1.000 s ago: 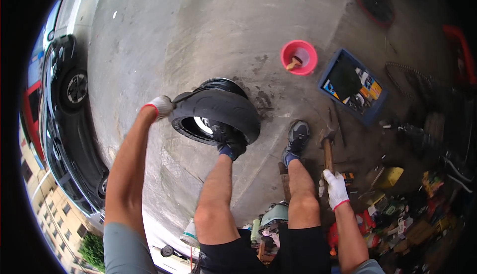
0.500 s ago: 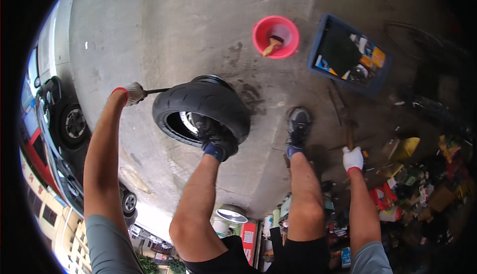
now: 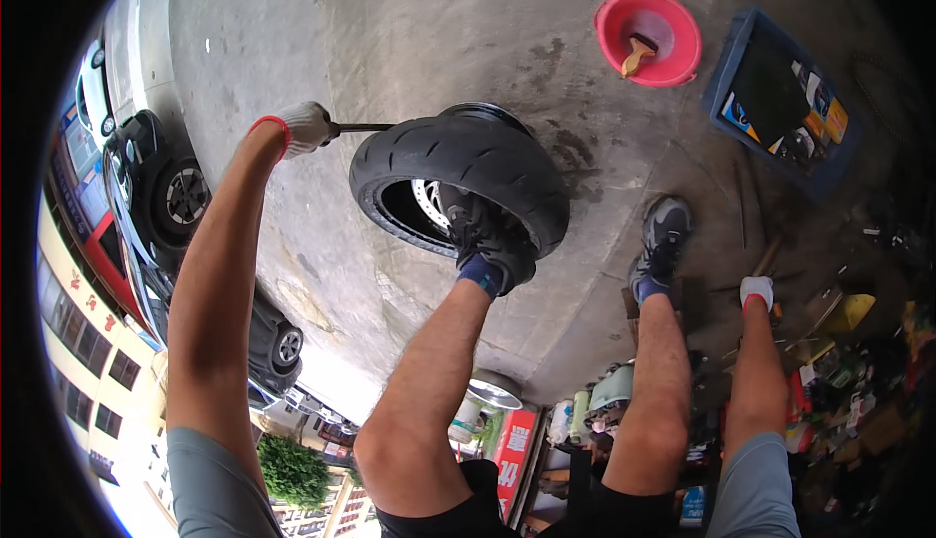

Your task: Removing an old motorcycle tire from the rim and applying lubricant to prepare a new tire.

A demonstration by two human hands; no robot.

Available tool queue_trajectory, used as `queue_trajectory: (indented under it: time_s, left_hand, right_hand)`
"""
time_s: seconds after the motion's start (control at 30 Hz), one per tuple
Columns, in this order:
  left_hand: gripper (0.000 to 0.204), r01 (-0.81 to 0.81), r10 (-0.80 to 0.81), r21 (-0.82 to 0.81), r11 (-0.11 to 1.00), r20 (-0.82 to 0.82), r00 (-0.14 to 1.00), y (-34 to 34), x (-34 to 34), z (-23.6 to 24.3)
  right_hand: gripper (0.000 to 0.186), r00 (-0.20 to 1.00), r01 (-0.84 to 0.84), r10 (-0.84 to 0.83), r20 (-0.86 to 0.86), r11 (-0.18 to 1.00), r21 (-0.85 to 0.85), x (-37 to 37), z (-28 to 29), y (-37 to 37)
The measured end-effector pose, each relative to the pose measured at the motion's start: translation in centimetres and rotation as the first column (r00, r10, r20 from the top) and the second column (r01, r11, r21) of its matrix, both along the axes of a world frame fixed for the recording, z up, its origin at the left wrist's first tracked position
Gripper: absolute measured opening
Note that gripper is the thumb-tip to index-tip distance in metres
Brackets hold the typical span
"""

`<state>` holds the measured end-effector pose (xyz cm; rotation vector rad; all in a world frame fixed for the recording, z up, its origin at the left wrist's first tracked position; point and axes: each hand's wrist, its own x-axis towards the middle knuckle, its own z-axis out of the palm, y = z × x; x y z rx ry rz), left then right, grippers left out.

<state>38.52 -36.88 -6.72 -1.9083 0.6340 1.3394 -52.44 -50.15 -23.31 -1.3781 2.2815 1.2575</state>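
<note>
Now my left hand point(image 3: 308, 129), fingers closed round a black pry bar point(image 3: 366, 128), sits farther out from the motorcycle tire point(image 3: 458, 153) on the floor point(image 3: 419, 41), so more shaft shows. My right hand point(image 3: 757, 291) grips a wooden handle point(image 3: 768, 257).

You are in a vehicle repair workshop, open to the outdoors. A thick tyre point(image 3: 458, 153) lies on its wheel on the stained concrete floor point(image 3: 409, 36) in front of you. Beyond it stand a pink bucket point(image 3: 675, 43) with a brush point(image 3: 638, 56) in it and a blue crate point(image 3: 731, 65) of supplies. Jumbled parts and packages point(image 3: 858, 421) crowd your right; parked cars point(image 3: 151, 202) and a pale building point(image 3: 112, 333) show on your left.
</note>
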Motion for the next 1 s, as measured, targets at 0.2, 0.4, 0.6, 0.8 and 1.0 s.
queue_trajectory:
  time_s: [0.2,0.4,0.6,0.8,1.0]
  left_hand:
    - [0.023,0.152,-0.153,0.05,0.987,0.02,0.988,-0.5,0.9,2.3]
    - [0.029,0.361,-0.36,0.016,0.932,-0.035,0.932,0.8,1.9,2.2]
    - [0.029,0.355,-0.353,0.024,0.935,-0.059,0.934,-0.9,0.6,2.6]
    - [0.028,0.283,-0.282,0.024,0.959,-0.037,0.959,0.5,1.4,2.5]
    - [0.033,0.246,-0.246,-0.013,0.969,-0.02,0.969,1.8,-0.4,4.5]
  right_hand:
    - [0.048,0.732,-0.388,0.397,0.554,0.911,-0.14,27.6,8.0,1.3]
    - [0.049,0.155,-0.524,0.233,0.96,0.843,-0.12,56.0,9.0,3.9]
    - [0.069,0.463,-0.419,-0.113,0.879,0.846,0.329,64.9,3.1,6.9]
    - [0.063,0.474,-0.408,-0.025,0.88,0.879,0.245,64.4,3.5,9.2]
    - [0.059,0.494,-0.412,0.043,0.869,0.891,0.19,63.5,4.7,10.4]
